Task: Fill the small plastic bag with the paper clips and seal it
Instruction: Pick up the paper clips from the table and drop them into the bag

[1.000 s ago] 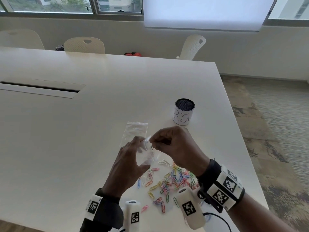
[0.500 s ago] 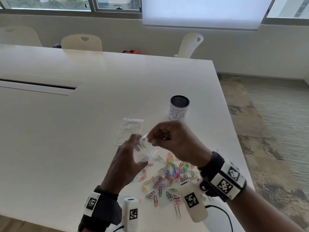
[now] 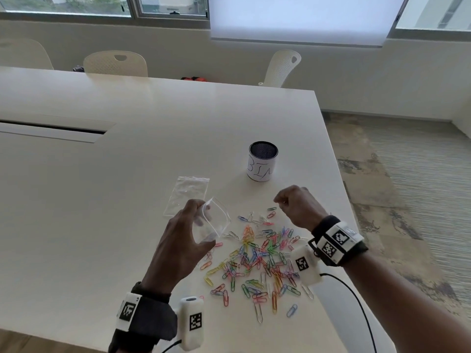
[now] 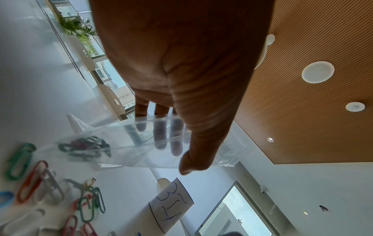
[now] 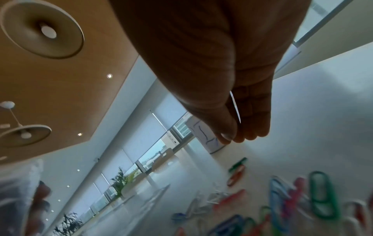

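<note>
Paper clips (image 3: 257,261), coloured wire ones in a loose heap, lie spread on the big white table (image 3: 102,200) between my wrists, near its right edge. Above the heap's left side my left hand (image 3: 178,245) grips the small clear plastic bag (image 3: 211,222) with its mouth open, thumb outside and fingers (image 4: 159,134) inside, a few clips already at its bottom. My right hand (image 3: 297,206) is apart to the right, thumb and fingertips pinching one thin pale paper clip (image 5: 235,108).

Paper clips (image 3: 257,261) lying scattered under and between both hands; cup (image 3: 262,161) standing beyond right hand (image 3: 297,206); spare bag (image 3: 188,194) lying beyond left hand (image 3: 178,245).
</note>
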The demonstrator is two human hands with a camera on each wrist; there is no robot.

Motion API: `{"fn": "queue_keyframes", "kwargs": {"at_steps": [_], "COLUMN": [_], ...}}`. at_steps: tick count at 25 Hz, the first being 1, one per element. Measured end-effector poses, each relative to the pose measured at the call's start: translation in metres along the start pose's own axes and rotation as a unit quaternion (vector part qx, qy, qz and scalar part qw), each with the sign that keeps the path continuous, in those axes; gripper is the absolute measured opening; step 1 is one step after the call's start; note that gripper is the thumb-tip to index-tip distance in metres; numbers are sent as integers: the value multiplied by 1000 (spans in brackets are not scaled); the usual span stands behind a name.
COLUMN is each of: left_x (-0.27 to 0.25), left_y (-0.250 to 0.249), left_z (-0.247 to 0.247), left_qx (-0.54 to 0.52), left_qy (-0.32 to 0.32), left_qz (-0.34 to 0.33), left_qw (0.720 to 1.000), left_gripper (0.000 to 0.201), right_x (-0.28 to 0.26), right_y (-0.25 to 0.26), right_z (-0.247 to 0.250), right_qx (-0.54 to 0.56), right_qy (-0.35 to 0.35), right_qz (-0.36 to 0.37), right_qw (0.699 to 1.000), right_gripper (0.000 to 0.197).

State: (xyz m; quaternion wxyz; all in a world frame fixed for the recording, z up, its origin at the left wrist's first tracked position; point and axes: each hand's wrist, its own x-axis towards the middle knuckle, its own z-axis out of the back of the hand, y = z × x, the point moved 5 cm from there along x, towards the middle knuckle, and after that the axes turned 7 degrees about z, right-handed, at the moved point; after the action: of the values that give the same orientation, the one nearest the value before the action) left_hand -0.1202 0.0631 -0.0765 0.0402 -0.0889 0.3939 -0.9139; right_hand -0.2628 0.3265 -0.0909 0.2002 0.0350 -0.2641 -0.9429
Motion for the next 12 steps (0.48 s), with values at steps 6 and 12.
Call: {"fn": "queue_keyframes", "kwargs": {"at_steps": [6,12], "left_x": [4,9], "left_y": [-2,-5], "left_z": [-2,-3], "left_qx": [11,16], "left_qy": [0,-2], "left_qz": [6,9], "left_qw": [1000,1000], "left_gripper": [60,60], "right_x": [3,-9], "right_y": [-3,32], "right_z": [-23,-33], "right_qx": [-57,-8], "right_qy": [50,135], "right_qz": [-4,58], "right_qw": [997,989], "right_gripper": [39,26]}}
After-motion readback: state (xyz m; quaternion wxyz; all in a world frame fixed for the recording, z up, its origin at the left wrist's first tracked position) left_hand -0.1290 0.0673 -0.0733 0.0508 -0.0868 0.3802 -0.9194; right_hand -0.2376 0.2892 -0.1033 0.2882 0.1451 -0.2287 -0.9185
